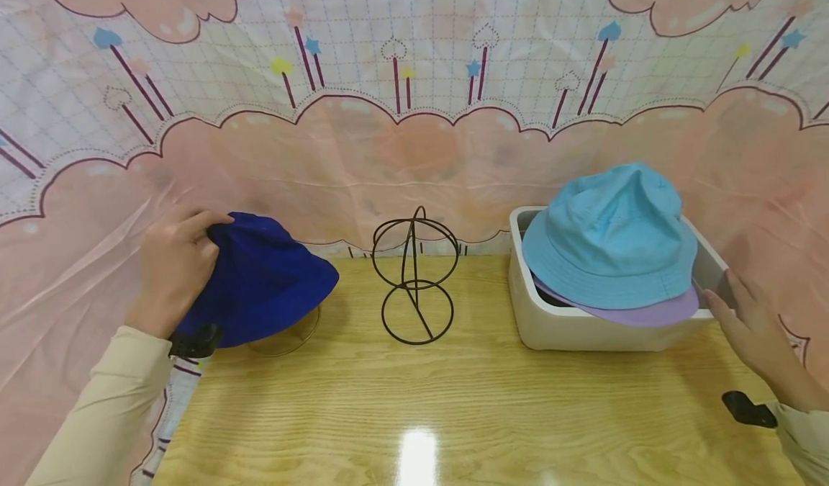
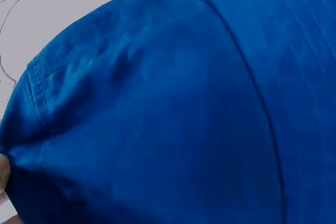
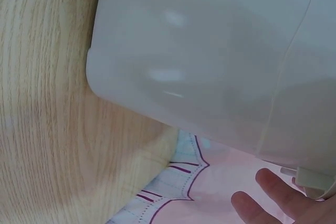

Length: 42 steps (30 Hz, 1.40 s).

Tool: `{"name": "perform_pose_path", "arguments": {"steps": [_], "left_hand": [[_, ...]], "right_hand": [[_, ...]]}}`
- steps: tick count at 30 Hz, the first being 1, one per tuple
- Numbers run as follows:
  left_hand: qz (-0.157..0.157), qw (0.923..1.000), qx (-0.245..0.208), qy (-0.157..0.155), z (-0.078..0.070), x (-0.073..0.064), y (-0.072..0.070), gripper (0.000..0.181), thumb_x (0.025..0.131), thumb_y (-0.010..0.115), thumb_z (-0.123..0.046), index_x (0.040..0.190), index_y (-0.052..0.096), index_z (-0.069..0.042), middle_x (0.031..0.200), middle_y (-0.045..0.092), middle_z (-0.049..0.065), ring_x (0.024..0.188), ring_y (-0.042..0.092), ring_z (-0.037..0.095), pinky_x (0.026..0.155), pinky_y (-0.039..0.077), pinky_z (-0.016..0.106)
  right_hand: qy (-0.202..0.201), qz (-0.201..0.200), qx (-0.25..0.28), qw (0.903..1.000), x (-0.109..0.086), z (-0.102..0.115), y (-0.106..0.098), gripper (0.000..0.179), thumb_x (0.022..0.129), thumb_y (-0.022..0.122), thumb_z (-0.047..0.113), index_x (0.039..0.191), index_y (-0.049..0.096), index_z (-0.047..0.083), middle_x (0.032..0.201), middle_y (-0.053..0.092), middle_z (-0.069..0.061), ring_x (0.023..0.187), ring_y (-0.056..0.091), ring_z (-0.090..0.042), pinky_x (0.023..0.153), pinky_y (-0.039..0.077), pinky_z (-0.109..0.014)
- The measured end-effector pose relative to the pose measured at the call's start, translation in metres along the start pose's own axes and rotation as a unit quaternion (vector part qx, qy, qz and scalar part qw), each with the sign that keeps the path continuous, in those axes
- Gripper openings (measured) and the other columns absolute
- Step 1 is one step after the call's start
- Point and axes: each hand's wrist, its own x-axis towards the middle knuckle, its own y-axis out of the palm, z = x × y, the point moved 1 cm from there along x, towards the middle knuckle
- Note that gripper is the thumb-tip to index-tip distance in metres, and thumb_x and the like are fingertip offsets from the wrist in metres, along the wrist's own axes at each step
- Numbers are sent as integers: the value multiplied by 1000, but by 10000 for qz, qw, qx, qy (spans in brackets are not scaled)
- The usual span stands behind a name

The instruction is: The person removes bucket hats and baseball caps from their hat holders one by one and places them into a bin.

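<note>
My left hand [image 1: 179, 263] pinches the crown of a dark blue bucket hat [image 1: 268, 284] at the left of the table. Under its brim, the round base of a wire stand [image 1: 285, 345] shows; the rest of that stand is hidden. Blue cloth fills the left wrist view, with a fingertip [image 2: 4, 171] at the left edge. At the right, my right hand [image 1: 751, 324] rests by the right rim of a white bin [image 1: 596, 331], its fingers extended. A light blue bucket hat [image 1: 615, 237] lies on top of a lilac hat [image 1: 654, 313] in the bin.
A bare black wire stand [image 1: 417, 281] stands mid-table, between the blue hat and the bin. The wooden table [image 1: 363, 407] reaches forward to a patterned cloth backdrop [image 1: 401, 155]. In the right wrist view, a small clip-like part [image 3: 312, 179] shows on the bin's edge.
</note>
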Motion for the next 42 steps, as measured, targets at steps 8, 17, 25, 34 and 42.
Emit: {"name": "perform_pose_path", "arguments": {"steps": [8, 17, 25, 34, 42], "left_hand": [[-246, 9996, -53, 129, -5, 4, 1, 40, 67, 33, 9, 78, 71, 2, 81, 65, 16, 74, 57, 35, 61, 33, 34], [79, 9988, -55, 479, -13, 1, -1, 37, 71, 36, 7, 80, 71, 2, 83, 65, 17, 75, 58, 35, 64, 36, 37], [422, 9981, -86, 450, -19, -17, 0, 35, 75, 40, 11, 82, 72, 0, 82, 65, 14, 69, 57, 29, 61, 34, 30], [1272, 9908, 10, 467, -18, -14, -10, 25, 74, 69, 13, 96, 73, 1, 87, 65, 15, 68, 55, 27, 63, 35, 29], [1758, 9840, -116, 255, -14, -5, -13, 19, 76, 63, 17, 82, 71, 0, 81, 63, 14, 73, 58, 27, 65, 37, 21]], "right_hand": [[33, -30, 28, 10000, 0, 0, 0, 64, 98, 39, 17, 145, 7, -12, 136, 19, -45, 104, 29, -57, 72, 27, -71], [-54, -80, 28, 9999, -1, -1, -1, 63, 98, 39, 16, 144, 8, -13, 136, 20, -45, 103, 30, -57, 71, 27, -72], [-111, -136, 34, 9998, 0, -1, 0, 63, 97, 41, 15, 144, 9, -14, 135, 21, -45, 102, 31, -57, 69, 29, -72], [51, -41, 55, 10000, 0, 2, 2, 64, 99, 39, 18, 145, 6, -12, 140, 14, -44, 112, 23, -59, 79, 24, -74], [125, -1, -44, 9999, -1, 3, 1, 65, 99, 38, 19, 145, 5, -12, 139, 16, -45, 107, 27, -58, 73, 27, -73]]}}
